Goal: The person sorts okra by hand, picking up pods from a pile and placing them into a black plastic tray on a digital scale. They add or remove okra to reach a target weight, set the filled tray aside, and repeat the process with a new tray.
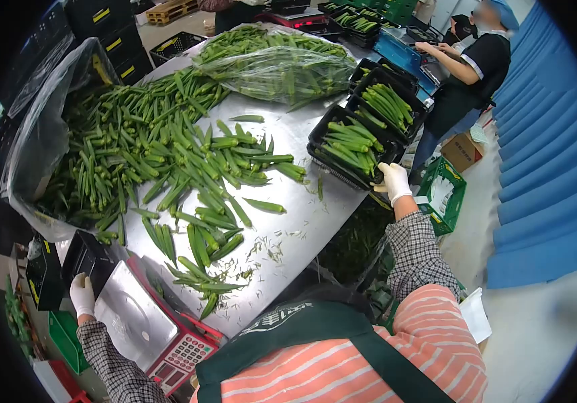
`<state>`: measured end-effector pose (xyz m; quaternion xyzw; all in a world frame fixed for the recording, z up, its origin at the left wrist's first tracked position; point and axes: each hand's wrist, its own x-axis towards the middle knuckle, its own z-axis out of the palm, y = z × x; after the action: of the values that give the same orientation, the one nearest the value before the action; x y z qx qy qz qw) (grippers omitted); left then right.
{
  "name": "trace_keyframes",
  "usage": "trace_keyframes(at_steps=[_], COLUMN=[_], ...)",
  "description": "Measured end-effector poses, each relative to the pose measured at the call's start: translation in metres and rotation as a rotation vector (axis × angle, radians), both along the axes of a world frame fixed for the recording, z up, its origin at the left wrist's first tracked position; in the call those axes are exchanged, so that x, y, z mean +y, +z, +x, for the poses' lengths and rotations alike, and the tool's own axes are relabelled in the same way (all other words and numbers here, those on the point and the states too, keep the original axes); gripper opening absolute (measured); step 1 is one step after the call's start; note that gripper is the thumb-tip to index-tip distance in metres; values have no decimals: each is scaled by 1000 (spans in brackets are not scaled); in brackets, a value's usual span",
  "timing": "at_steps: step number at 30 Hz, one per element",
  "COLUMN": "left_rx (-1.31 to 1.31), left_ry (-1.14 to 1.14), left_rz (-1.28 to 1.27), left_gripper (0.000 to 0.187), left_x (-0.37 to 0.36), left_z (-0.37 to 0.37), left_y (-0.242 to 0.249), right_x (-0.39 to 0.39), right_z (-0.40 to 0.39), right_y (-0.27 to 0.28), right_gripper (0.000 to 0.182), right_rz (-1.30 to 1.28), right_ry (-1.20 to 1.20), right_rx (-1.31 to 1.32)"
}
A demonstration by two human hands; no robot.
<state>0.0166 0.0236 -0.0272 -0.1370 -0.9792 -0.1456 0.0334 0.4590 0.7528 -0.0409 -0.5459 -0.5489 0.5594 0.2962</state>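
Observation:
My left hand (82, 295), in a white glove, grips the near edge of a black plastic tray (87, 258) beside the scale (130, 302). My right hand (394, 183), also gloved, is far out to the right, its fingers closed at the near corner of a black tray (317, 144) filled with okra (354, 144). Behind that one stands another black tray with okra pods (390, 104). Between my hands, a large heap of loose okra (147, 144) spreads over the metal table (288, 248).
A clear plastic bag (281, 70) of okra lies at the table's back. Black crates (110, 40) are stacked at back left. A person (476, 70) stands at back right, near a green crate (444, 195) on the floor. A blue curtain (543, 168) hangs along the right.

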Motion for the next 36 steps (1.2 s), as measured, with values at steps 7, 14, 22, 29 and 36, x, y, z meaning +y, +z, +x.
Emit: trace_keyframes(at_steps=[7,14,22,29,36], left_rx=[65,-49,63,374,-156], left_ry=[73,20,90,-17,37], left_rz=[-245,-357,-376,-56,-275], left_gripper=[33,30,34,24,29], left_x=[-25,-26,-2,16,44], left_z=[-24,-22,-7,119,236], left_y=[-21,-27,25,99,71], right_x=[-7,-12,-19,-104,-158], right_z=[8,21,37,-50,-161], right_y=[11,22,31,48,-37], right_gripper=[41,51,25,8,30], right_rz=[-115,-92,423,648,1019], right_ry=[39,107,22,573,1126], right_rx=[15,-78,-132,-145,-453])
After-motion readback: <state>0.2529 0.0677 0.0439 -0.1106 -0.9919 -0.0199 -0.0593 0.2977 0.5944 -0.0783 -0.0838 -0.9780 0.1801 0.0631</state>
